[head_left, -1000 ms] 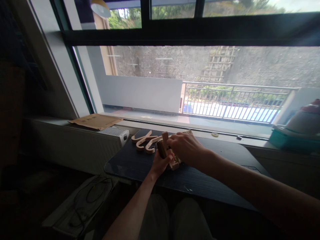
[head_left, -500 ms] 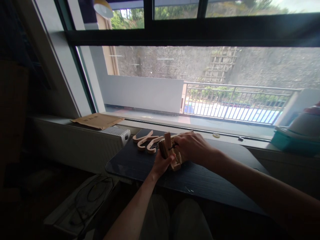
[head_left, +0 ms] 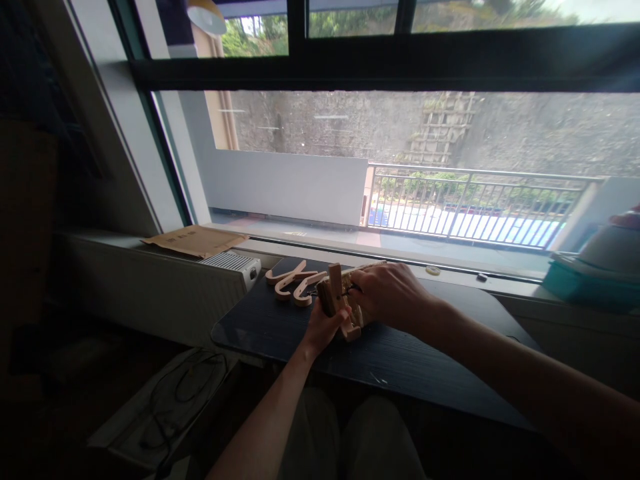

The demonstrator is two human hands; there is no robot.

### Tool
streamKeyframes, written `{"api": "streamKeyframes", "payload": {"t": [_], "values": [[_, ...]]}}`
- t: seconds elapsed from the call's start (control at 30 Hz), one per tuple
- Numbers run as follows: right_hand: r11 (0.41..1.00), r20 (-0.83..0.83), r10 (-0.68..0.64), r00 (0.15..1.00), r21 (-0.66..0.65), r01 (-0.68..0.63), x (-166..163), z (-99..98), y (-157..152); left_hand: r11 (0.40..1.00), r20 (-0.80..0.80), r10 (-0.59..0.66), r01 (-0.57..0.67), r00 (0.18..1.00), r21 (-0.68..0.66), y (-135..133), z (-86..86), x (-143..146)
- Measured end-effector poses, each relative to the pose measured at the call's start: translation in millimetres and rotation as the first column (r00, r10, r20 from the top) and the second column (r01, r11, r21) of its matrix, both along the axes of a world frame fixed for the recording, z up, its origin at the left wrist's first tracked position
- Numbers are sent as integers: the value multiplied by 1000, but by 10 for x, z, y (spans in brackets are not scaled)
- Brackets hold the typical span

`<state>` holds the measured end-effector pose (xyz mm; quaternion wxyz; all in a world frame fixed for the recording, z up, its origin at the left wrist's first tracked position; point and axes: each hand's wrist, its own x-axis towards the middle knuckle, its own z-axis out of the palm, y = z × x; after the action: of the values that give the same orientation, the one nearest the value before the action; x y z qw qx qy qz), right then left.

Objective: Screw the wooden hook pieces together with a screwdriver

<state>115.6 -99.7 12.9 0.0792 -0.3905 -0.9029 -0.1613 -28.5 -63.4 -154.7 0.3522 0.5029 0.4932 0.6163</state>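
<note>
Since a second ago, the right hand [head_left: 393, 293] has drawn slightly rightward from the hook [head_left: 336, 283], baring a thin dark tool [head_left: 349, 291] between fingertips and wood; the whole view has shifted a touch as well. Two hands are at work, just below the centre of the frame. The left hand [head_left: 323, 325] is closed, its thumb across the lower part of that one hook, which stands tilted. The right hand has its fingers curled and pinched on the tool (which kind, I cannot tell). One ridged piece [head_left: 358, 275] lies behind, partly hidden by both hands.

Three loose hooks [head_left: 302, 302] lie close together left of the hands, making four in all. One dark surface [head_left: 270, 337] with rounded corners carries them, with a few pale marks near its front edge.

A wide window fills the upper frame, with one railing [head_left: 480, 175] and a grey wall [head_left: 300, 133] outside. At middle left sit one radiator [head_left: 215, 293] and one brown envelope [head_left: 197, 241] (its print too small to read). On the sill at right are one yellowish ring [head_left: 433, 271], one small dark item [head_left: 481, 277] and one teal box [head_left: 590, 285]. Dark cable [head_left: 187, 395] loops at lower left.
</note>
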Motion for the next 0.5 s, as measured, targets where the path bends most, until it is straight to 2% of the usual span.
{"api": "streamKeyframes", "payload": {"t": [0.2, 0.5], "values": [[1000, 25, 11, 1000, -18, -10, -64, -32, 32, 998, -17, 12, -13, 1000, -68, 7, -26, -19], [999, 36, 18, 999, -45, -17, -71, -54, 56, 997, -30, 28, -30, 999, -75, 7, -8, -13]]}}
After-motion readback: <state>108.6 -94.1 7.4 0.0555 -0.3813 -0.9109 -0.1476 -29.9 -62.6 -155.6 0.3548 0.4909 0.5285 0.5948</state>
